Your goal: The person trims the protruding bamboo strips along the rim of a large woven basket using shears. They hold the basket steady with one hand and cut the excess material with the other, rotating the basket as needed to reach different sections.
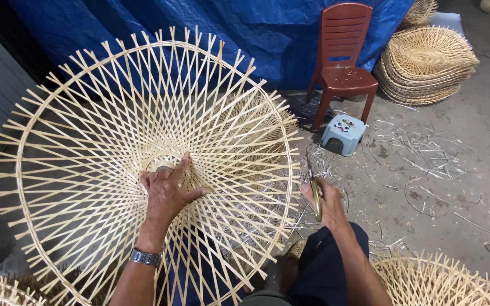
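The large round openwork frame of pale woven bamboo strips [143, 164] stood tilted before the person, over the knees. The left hand [168, 190] lay spread flat on its woven centre; the right hand [321, 198] was closed around yellow-handled scissors [315, 195] beside the rim. It looked light, springy and easily snapped (best steadied at the centre or rim hoop).

A grey concrete floor [455, 170] is seen strewn with thin cane offcuts [421, 153]. A blue tarpaulin [267, 34] is hung across the back. A red-brown plastic chair [344, 54] is placed before it, with a small grey step stool [343, 134] just beside, and finished woven frames [426, 65] are stacked at the right
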